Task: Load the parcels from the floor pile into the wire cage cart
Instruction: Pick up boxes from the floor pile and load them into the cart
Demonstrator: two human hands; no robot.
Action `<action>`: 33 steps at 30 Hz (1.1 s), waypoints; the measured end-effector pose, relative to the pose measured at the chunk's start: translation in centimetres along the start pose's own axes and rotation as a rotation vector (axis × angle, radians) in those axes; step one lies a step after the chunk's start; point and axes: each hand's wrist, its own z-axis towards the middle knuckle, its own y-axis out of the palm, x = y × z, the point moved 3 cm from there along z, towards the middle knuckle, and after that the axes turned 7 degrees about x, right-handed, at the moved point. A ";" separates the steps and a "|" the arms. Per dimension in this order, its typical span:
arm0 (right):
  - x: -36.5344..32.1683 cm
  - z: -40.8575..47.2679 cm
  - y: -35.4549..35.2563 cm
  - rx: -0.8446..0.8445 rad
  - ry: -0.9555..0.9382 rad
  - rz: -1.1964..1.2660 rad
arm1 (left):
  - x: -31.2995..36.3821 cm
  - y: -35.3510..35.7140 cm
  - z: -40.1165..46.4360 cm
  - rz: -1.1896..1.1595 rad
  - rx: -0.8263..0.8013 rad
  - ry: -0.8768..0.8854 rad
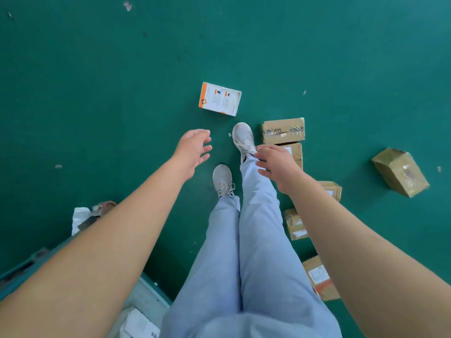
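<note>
While both hands reach out empty, parcels lie scattered on the green floor [97,81].

Brown cartons [283,131] sit just right of the right hand [278,167]; an orange-and-white box [219,98] lies ahead of the left hand [192,152]. Each grip is spread and holds nothing, likely readying a pickup.

Head view, straight down at floor [97,93]

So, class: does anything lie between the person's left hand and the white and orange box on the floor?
Nothing visible does. The left hand hangs open above bare green floor, and the white and orange box lies just beyond its fingers, apart from the brown parcels.
</note>
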 end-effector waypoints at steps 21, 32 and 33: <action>-5.5 40.5 12.1 -0.007 0.092 -0.153 | 2.1 8.9 42.2 0.164 0.116 -0.015; -5.6 40.4 13.4 -0.028 0.137 -0.204 | -0.6 8.0 43.5 0.110 0.055 -0.138; -5.6 39.0 13.3 -0.018 0.129 -0.222 | -0.9 7.3 41.9 0.086 0.053 -0.143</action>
